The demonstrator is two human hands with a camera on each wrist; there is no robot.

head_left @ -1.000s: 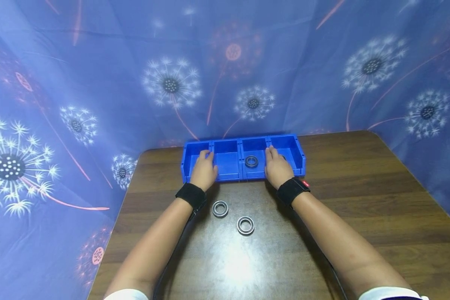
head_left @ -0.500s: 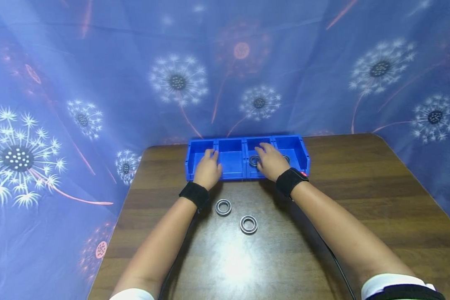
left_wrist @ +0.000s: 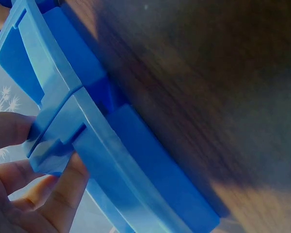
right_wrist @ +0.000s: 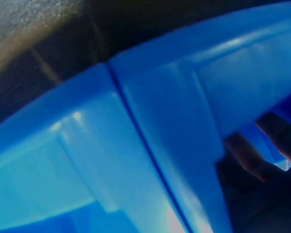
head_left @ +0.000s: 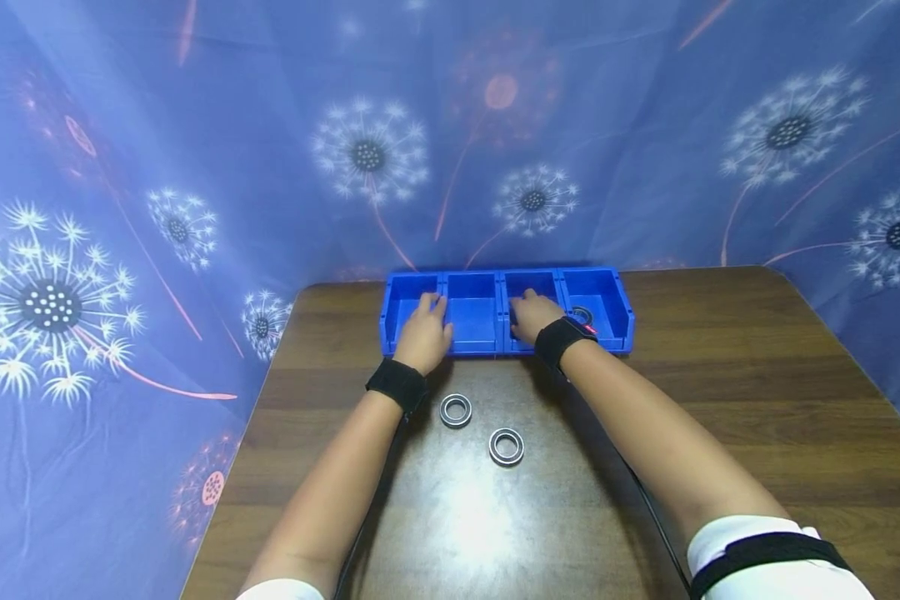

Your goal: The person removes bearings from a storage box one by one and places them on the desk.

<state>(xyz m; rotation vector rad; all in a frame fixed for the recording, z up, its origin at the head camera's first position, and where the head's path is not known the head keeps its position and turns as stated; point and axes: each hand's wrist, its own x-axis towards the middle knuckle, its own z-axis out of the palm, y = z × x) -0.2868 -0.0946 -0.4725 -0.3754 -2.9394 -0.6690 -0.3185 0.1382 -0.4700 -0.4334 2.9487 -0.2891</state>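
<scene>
Blue cloth point(head_left: 607, 208) printed with dandelions hung behind a wood-grained table point(head_left: 330, 367), where a blue bin row point(head_left: 472, 343) lay with its long axis running left to right beneath both hands. The left hand point(head_left: 424, 333) pinched the divider point(left_wrist: 58, 127) between the two compartments nearest it, digits on opposite faces. Past one compartment to its right, the right hand point(head_left: 534, 318) was lowered into the third; whether it grasped anything could not be told, since it hid much of that compartment's floor. Just right of that hand, in the end compartment point(head_left: 613, 329), sat a ring bearing point(head_left: 582, 315), far closer to it than to the left hand. Nearer the body than either hand, two more bearings lay flat and apart on the table: one loose bearing point(head_left: 456, 411) just short of the left hand and slightly right of it, the other loose bearing point(head_left: 506, 447) closer still to the body, sideways between both hands.
</scene>
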